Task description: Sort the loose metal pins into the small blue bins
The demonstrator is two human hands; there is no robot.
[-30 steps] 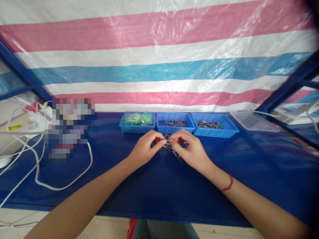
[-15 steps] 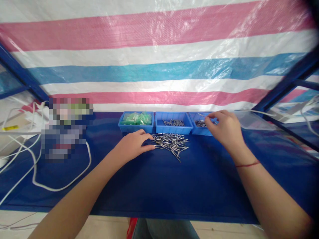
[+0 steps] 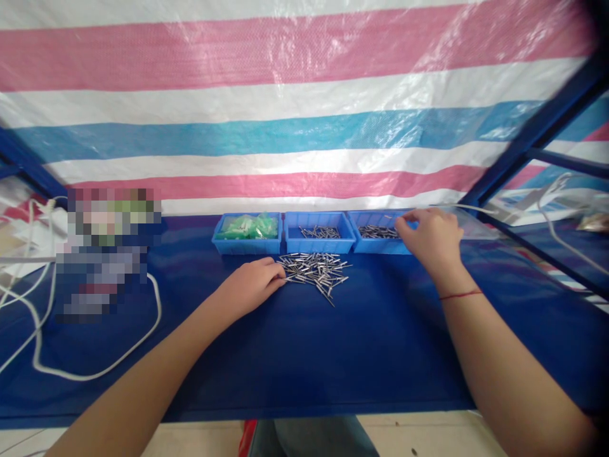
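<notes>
A loose pile of silver blind rivets (image 3: 316, 270) lies on the blue tabletop in front of the bins. My left hand (image 3: 257, 284) is at the pile's left edge, thumb and fingers pinched on one rivet (image 3: 291, 279). Over the right blue bin (image 3: 380, 246), which holds more rivets, is my right hand (image 3: 432, 238). Its thumb and forefinger are closed, and a thin rivet (image 3: 389, 218) sticks out to their left. The middle blue bin (image 3: 320, 246) also contains rivets. In the left blue bin (image 3: 247, 246) are green plastic packets (image 3: 250, 226).
White cables (image 3: 99, 376) curl over the left of the table (image 3: 304, 355), near a blurred-out patch (image 3: 104, 254). A striped plastic sheet (image 3: 285, 139) hangs behind the bins. Blue frame posts (image 3: 528, 139) rise at both sides. A clear plastic sheet (image 3: 476, 227) lies behind my right hand.
My left thumb and fingers, apart before, have closed on a rivet at the pile's edge. My right hand stays over the right bin, turned slightly. The view has shifted a little to the right.
</notes>
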